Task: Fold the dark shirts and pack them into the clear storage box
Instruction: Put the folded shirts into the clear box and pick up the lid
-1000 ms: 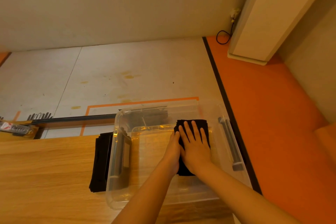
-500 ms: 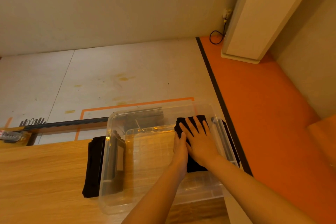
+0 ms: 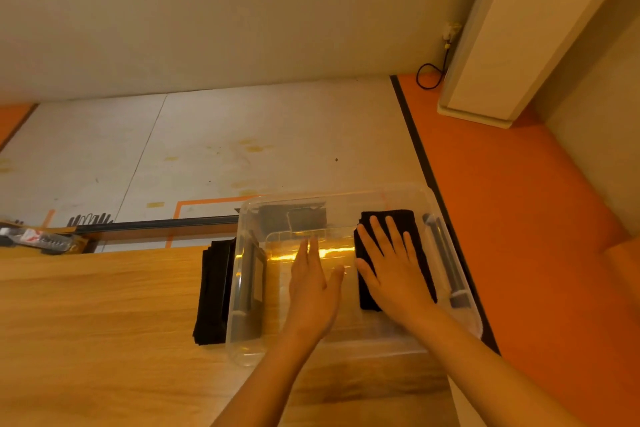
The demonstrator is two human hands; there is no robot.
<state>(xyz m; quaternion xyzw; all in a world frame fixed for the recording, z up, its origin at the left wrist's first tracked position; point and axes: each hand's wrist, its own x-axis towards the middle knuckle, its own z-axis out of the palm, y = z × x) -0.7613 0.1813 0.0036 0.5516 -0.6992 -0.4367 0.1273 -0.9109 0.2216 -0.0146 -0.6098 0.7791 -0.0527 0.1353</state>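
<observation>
The clear storage box [image 3: 242, 350] stands on the wooden table's right end. Inside it, against the right wall, lies a folded dark shirt [image 3: 419, 236]. My right hand [image 3: 391, 270] lies flat on that shirt with fingers spread and straight. My left hand [image 3: 311, 284] is flat and empty over the bare middle of the box, just left of the shirt and apart from it. A stack of folded dark shirts [image 3: 213, 291] lies on the table against the box's left outer wall.
The wooden table [image 3: 97, 340] ends just right of the box, above an orange floor [image 3: 519, 236]. Beyond the far table edge lie a black rail [image 3: 156, 224] and a grey floor panel. A white cabinet [image 3: 495, 45] stands at back right.
My left hand has come off the shirt's left edge and moved left over the bare box floor. My right hand has stayed flat on the shirt, which now lies nearer the right wall.
</observation>
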